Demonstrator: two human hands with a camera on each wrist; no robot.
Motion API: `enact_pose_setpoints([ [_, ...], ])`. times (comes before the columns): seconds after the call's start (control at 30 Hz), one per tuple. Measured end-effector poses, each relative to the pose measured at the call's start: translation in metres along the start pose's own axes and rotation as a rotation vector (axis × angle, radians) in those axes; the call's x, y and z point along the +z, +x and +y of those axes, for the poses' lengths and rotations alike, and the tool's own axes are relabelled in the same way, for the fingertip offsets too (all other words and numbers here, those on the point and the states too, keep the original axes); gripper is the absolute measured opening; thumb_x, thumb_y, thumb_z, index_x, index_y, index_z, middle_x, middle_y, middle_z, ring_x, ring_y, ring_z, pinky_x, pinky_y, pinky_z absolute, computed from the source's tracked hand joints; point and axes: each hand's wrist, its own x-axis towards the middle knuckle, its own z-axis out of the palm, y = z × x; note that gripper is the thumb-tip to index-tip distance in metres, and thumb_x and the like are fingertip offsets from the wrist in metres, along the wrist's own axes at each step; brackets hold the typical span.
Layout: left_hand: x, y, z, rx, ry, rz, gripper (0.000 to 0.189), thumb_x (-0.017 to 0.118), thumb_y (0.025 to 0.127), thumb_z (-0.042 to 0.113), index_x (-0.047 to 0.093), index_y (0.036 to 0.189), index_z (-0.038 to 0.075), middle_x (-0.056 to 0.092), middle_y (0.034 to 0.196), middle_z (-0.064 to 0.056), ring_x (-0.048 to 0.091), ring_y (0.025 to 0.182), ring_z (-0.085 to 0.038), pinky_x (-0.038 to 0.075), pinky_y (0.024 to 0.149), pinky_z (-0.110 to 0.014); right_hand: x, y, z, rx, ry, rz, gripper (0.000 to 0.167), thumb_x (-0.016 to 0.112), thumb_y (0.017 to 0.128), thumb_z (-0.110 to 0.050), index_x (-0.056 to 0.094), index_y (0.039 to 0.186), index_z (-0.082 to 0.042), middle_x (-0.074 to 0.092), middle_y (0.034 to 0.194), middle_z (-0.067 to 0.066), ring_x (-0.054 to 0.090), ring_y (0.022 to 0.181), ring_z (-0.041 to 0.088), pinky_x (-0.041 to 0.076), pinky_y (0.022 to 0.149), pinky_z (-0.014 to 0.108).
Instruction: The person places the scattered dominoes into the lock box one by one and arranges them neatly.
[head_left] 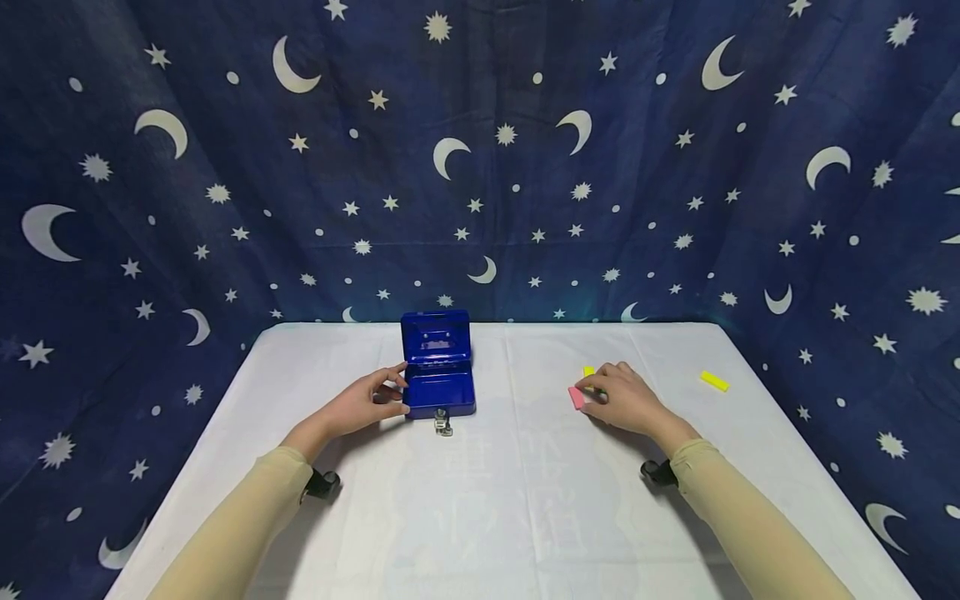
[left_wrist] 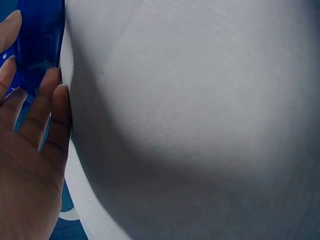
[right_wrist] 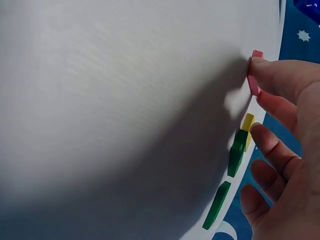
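A small dark-blue metal cash box (head_left: 438,410) stands on the white table with its lid (head_left: 436,337) raised at the back. My left hand (head_left: 367,402) is at the box's left side, thumb by the near corner and fingertips along the side wall, fingers loosely extended. My right hand (head_left: 628,400) pinches a pink block (head_left: 576,399) between thumb and forefinger, low over the table. Beside that hand lie a yellow block (right_wrist: 249,120) and a green block (right_wrist: 238,154), partly overlapping in the right wrist view. Another green block (right_wrist: 217,205) is hidden behind the hand in the head view.
A second yellow block (head_left: 714,381) lies farther right on the table. Keys or a small metal lock piece (head_left: 443,423) hang at the box's front. A white cloth (head_left: 480,517) covers the table, and a dark-blue curtain (head_left: 480,208) with moons and stars surrounds it.
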Motion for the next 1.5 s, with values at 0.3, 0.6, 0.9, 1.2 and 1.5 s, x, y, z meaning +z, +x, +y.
enact_pose_setpoints([
  [0.3,-0.001,-0.002,0.000,-0.009,0.002,0.012,0.036,0.079,0.090,0.033,0.060,0.117,0.018,0.030,0.165,0.001,0.062,0.116,-0.019,0.051,0.100,-0.047,0.004,-0.015,-0.002,0.002,0.082,-0.014,0.038,0.079,0.087,-0.040,0.071,0.120,-0.022,0.057,0.104,-0.001,0.047,0.097,0.021,0.045,0.085,0.044],
  [0.6,-0.003,0.000,-0.003,0.008,0.000,0.005,0.036,0.079,0.090,0.034,0.060,0.116,0.018,0.031,0.164,0.001,0.061,0.120,-0.021,0.047,0.105,-0.049,0.005,-0.026,-0.007,0.078,0.208,-0.055,0.043,0.081,0.087,-0.034,0.068,0.125,-0.019,0.060,0.110,0.000,0.052,0.103,0.021,0.049,0.089,0.045],
  [0.9,-0.001,-0.001,0.000,0.017,-0.030,-0.008,0.034,0.077,0.092,0.028,0.059,0.118,0.014,0.029,0.165,0.000,0.061,0.119,-0.021,0.047,0.104,-0.049,0.011,-0.029,-0.002,0.106,0.261,0.000,0.051,0.085,0.082,-0.037,0.070,0.127,-0.019,0.063,0.105,0.001,0.049,0.096,0.023,0.042,0.078,0.039],
  [1.2,-0.002,-0.001,-0.002,0.041,-0.045,-0.004,0.034,0.077,0.093,0.028,0.059,0.118,0.013,0.029,0.165,0.001,0.062,0.115,-0.018,0.048,0.102,-0.048,0.014,-0.029,0.001,0.133,0.331,0.010,0.051,0.085,0.082,-0.039,0.071,0.126,-0.019,0.062,0.107,0.003,0.046,0.099,0.025,0.038,0.078,0.039],
  [1.5,-0.001,0.000,-0.003,0.033,-0.030,-0.004,0.035,0.077,0.092,0.032,0.060,0.117,0.016,0.030,0.164,0.001,0.062,0.116,-0.018,0.047,0.103,-0.049,0.016,-0.030,0.002,0.131,0.358,0.040,0.047,0.085,0.082,-0.036,0.072,0.124,-0.019,0.061,0.103,0.001,0.045,0.094,0.024,0.036,0.077,0.037],
])
